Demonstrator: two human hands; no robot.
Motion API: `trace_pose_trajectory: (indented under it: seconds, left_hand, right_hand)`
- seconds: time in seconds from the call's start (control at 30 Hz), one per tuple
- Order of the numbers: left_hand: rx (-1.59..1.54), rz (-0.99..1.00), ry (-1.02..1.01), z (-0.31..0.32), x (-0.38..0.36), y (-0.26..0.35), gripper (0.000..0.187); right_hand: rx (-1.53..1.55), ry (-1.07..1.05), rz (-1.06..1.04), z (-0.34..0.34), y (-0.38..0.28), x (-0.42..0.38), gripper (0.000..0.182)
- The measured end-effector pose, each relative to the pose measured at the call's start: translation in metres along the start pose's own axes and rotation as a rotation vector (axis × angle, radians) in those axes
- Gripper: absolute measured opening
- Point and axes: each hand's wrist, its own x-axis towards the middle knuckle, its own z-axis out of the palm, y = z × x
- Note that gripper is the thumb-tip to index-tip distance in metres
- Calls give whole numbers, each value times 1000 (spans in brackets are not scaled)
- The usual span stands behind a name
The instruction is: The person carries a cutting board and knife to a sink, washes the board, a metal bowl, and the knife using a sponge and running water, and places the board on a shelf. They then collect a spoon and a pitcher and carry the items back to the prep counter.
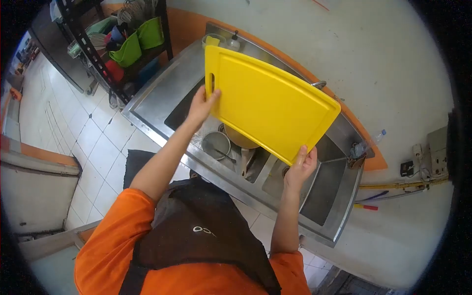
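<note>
A large yellow cutting board (270, 103) is held up, tilted, above the steel sink (324, 189). My left hand (200, 105) grips its left edge just below the handle slot, thumb on the near face. At the lower right corner, my right hand (301, 167) pinches the board's edge, thumb on the face. Under the board, in the sink, lie a metal bowl (216, 145) with a utensil in it and a pan whose handle (244, 162) points toward me. The board hides most of the pan and part of the faucet (319, 84).
A soap bottle (234, 42) and a clear container (207, 38) stand at the sink's back left. On the right end is a plastic bottle (361, 147). A dark shelf rack (93, 59) with green baskets (127, 50) stands at the left. The wall rises behind the sink.
</note>
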Motion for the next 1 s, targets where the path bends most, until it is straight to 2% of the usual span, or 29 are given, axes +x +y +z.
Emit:
trace_pose_trajectory:
  seconds: [0.1, 0.17, 0.23, 0.27, 0.33, 0.37, 0.4, 0.43, 0.5, 0.53, 0.57, 0.63, 0.67, 0.7, 0.8, 0.87, 1.0]
  left_hand:
    - [-162, -13, -52, -7, 7, 29, 37]
    - [-150, 114, -28, -6, 4, 64, 38]
    - [-160, 243, -12, -7, 1, 104, 39]
    - [-175, 306, -9, -9, -3, 124, 38]
    - [-194, 378, -12, -21, -8, 131, 39]
    - [-197, 391, -18, -32, -11, 130, 39]
    - [-196, 408, -20, -44, -14, 131, 40]
    - [-165, 397, 9, -56, -19, 124, 40]
    - [-60, 379, 113, -81, -37, 105, 34]
    - [370, 460, 155, -104, -45, 100, 27]
    - [379, 426, 118, -112, -59, 114, 27]
    - [462, 329, 52, -143, -76, 117, 31]
    - [519, 321, 38, -163, -84, 129, 31]
    - [575, 307, 20, -184, -93, 144, 31]
    - [452, 143, 86, -268, -120, 163, 31]
    - [385, 31, 200, -330, -143, 180, 27]
    - [447, 78, 432, -456, -183, 210, 23]
  right_hand:
    - [-42, -55, -57, 0, -17, 13, 23]
    - [-282, -45, -102, -5, -40, 26, 24]
    - [-380, -23, -254, -13, -51, 44, 26]
    - [-357, -8, -378, -17, -53, 53, 27]
    - [-191, 0, -478, -9, -58, 59, 31]
    - [-46, -8, -452, 0, -60, 61, 33]
    - [102, -19, -423, 12, -61, 62, 35]
    - [8, -65, -325, -5, -26, 68, 46]
    - [71, -117, -148, 27, 26, 57, 52]
    - [104, -149, -64, 50, 44, 53, 56]
    - [-96, -275, 101, 67, 57, 42, 59]
    - [48, -325, 391, 105, 78, 3, 61]
    - [394, -256, 531, 134, 83, -23, 60]
    - [430, -303, 560, 158, 77, -43, 59]
    - [495, -497, 624, 223, 81, -93, 58]
    - [498, -605, 665, 274, 80, -128, 57]
    - [412, -740, 789, 400, 83, -197, 56]
